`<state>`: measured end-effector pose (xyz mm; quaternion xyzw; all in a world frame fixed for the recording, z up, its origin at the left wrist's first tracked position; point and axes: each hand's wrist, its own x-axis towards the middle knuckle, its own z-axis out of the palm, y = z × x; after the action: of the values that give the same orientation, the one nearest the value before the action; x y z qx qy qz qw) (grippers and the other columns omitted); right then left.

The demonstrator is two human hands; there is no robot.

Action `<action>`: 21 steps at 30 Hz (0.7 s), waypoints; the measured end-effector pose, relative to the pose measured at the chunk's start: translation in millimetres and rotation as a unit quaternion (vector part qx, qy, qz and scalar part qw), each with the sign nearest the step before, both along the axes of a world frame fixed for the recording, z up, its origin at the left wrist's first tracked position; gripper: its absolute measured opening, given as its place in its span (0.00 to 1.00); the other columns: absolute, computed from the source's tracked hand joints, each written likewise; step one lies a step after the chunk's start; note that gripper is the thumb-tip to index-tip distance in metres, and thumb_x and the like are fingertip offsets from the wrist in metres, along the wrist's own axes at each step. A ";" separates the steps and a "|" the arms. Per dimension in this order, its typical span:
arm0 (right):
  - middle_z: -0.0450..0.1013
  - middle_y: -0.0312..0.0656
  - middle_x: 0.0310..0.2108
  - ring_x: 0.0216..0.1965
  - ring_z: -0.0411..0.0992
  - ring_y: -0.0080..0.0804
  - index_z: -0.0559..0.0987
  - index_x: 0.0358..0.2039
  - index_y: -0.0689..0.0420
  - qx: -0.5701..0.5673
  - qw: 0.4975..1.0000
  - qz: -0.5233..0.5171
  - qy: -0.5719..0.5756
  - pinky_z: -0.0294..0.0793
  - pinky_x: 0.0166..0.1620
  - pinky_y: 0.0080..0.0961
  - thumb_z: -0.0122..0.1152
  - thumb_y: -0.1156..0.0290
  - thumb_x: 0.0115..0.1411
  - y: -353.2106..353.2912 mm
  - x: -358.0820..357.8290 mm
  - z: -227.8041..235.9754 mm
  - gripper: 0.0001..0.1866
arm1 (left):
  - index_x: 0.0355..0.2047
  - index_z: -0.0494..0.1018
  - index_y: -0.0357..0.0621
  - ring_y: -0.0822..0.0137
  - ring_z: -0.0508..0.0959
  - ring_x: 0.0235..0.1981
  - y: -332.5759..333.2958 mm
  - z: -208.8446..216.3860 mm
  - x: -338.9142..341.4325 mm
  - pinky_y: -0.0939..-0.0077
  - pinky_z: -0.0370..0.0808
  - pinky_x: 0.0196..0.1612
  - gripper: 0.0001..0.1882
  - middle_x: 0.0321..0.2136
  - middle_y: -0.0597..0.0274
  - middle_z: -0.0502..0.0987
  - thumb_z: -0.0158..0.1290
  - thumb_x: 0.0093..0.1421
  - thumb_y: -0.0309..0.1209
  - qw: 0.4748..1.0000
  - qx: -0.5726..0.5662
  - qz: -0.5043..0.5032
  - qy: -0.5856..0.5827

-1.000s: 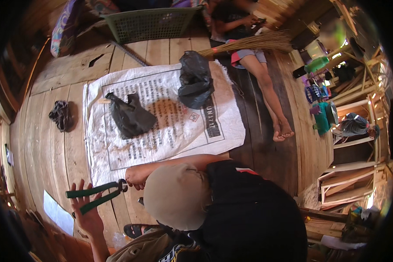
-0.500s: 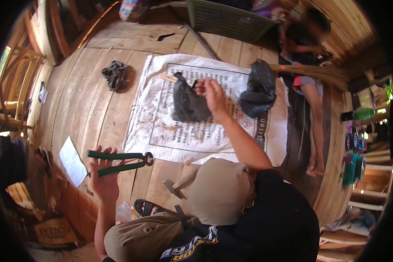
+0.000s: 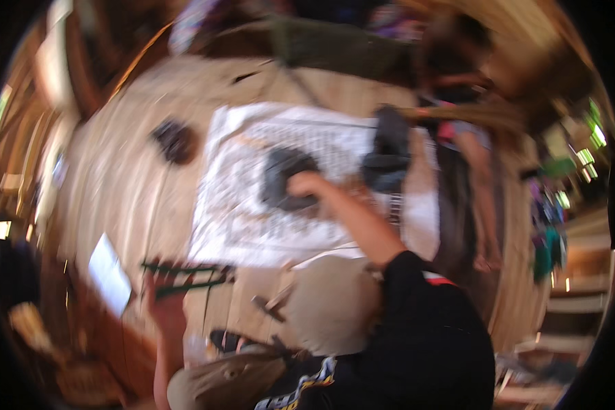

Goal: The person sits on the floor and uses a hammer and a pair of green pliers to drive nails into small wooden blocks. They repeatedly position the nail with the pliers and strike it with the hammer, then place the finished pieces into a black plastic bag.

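Green-handled pincers lie across my left hand, which grips them at the left, just off the sack; the handles are spread and the jaws point right. My right hand is down at a black plastic bag in the middle of a white printed sack. Its fingers are hidden in or against the bag and smeared by motion. To the right, a second black plastic bag stands on the same sack. A hammer lies on the floor by my knees.
A crumpled dark bundle lies on the wooden floor at left, with a pale sheet nearer me. A broom lies at the far right beside another person's legs. A dark green crate stands at the back.
My right hand has moved down from above the bag onto it, and the bag's raised top has sunk and spread. My left hand still holds the pincers. The whole view has shifted and blurred.
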<state>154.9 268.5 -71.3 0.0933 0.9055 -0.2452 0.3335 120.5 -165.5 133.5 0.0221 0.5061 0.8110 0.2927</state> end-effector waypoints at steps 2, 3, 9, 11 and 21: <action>0.78 0.52 0.36 0.39 0.77 0.46 0.83 0.36 0.57 -0.021 0.996 -0.044 0.071 0.76 0.42 0.42 0.53 0.60 0.49 -16.3 4.4 11.1 0.19 | 0.64 0.56 0.47 0.56 0.67 0.58 -10.8 -14.4 -2.1 0.43 0.64 0.59 0.31 0.56 0.57 0.68 0.37 0.68 0.52 0.999 0.025 -0.029 -0.005; 0.78 0.52 0.39 0.42 0.77 0.47 0.83 0.39 0.56 -0.006 0.997 -0.061 0.054 0.75 0.45 0.41 0.53 0.61 0.49 -25.9 3.0 24.8 0.20 | 0.64 0.57 0.48 0.58 0.68 0.57 -12.7 -17.0 -4.2 0.44 0.65 0.58 0.31 0.55 0.59 0.68 0.37 0.68 0.53 0.999 0.026 -0.033 -0.023; 0.75 0.51 0.49 0.51 0.74 0.47 0.81 0.45 0.57 0.060 0.994 -0.087 -0.031 0.72 0.51 0.43 0.49 0.64 0.50 -44.4 22.3 71.5 0.24 | 0.61 0.61 0.50 0.61 0.69 0.55 13.3 -16.6 -4.7 0.50 0.69 0.52 0.29 0.52 0.61 0.69 0.39 0.68 0.54 0.996 -0.043 -0.046 -0.060; 0.74 0.50 0.51 0.53 0.72 0.46 0.80 0.48 0.55 0.063 0.993 -0.094 -0.023 0.71 0.53 0.41 0.49 0.61 0.50 -49.4 22.6 94.3 0.26 | 0.61 0.61 0.50 0.62 0.69 0.55 13.9 -16.8 -3.8 0.52 0.70 0.51 0.29 0.52 0.61 0.69 0.40 0.68 0.54 0.997 -0.047 -0.060 -0.031; 0.67 0.60 0.53 0.48 0.72 0.57 0.67 0.57 0.61 0.123 0.917 -0.255 0.281 0.71 0.49 0.48 0.58 0.66 0.44 -76.3 19.8 130.1 0.36 | 0.62 0.61 0.49 0.62 0.69 0.55 -3.6 -33.5 -2.0 0.55 0.69 0.54 0.29 0.53 0.60 0.69 0.41 0.68 0.53 0.998 -0.004 -0.030 -0.057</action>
<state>174.6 192.3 58.8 0.2883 0.9304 -0.2252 -0.0225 118.4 -169.1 100.0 -0.0102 0.4910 0.7996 0.3457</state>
